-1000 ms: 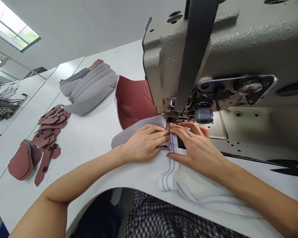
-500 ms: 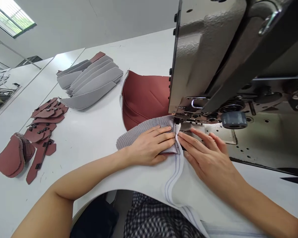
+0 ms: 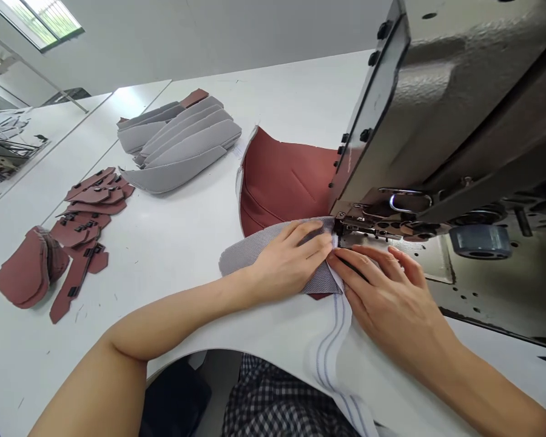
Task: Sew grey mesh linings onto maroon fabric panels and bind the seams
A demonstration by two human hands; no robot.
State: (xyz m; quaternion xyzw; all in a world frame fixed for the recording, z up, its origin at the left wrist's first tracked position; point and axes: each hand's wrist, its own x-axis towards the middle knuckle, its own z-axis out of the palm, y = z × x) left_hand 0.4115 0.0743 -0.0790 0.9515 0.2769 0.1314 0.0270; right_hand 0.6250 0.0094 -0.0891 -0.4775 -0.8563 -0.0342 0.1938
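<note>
A grey mesh fabric piece (image 3: 242, 252) lies at the sewing machine's presser foot (image 3: 346, 226), with a dark red layer showing beneath its lower corner. Spread over the mesh, my left hand (image 3: 289, 261) presses down with slightly bent fingers near the foot. My right hand (image 3: 391, 297) pinches the edge of a white strip (image 3: 330, 355) with blue stitch lines, against the mesh's right side. The strip trails over the table's front edge towards my lap. Behind the mesh rises a curved dark red panel (image 3: 282, 176), partly hidden by the machine.
The sewing machine head (image 3: 418, 133) fills the upper right. Stacked grey pieces (image 3: 182, 136) lie at the back of the white table (image 3: 173, 249). Further left are red pieces with black tabs (image 3: 84, 249) and rounded red pieces (image 3: 25, 267). A wall stands behind.
My view has shifted, so the machine appears further right. My left fingers have bent more on the mesh. The strip's upper end now lies closer under my right fingertips.
</note>
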